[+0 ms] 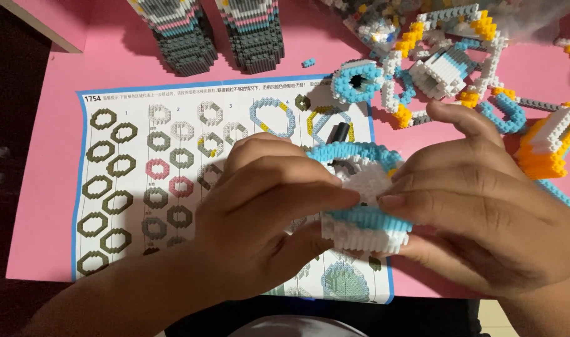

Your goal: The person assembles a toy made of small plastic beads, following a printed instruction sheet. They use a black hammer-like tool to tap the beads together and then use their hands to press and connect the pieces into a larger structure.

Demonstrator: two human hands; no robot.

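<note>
White and light-blue, a round micro-brick assembly is grasped from both sides by the left hand and the right hand, just above the near right part of an instruction sheet spread on a pink table. Far right, loose brick rings are scattered.

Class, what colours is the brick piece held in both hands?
Light blue and white brick piece, seen in the head view.

1. A single head-worn view looks steeply down onto the instruction sheet, from the person's side of it.
2. It sits close: the sheet fills the left and centre, its far edge near the top.
3. No second view shares the scene.
</note>
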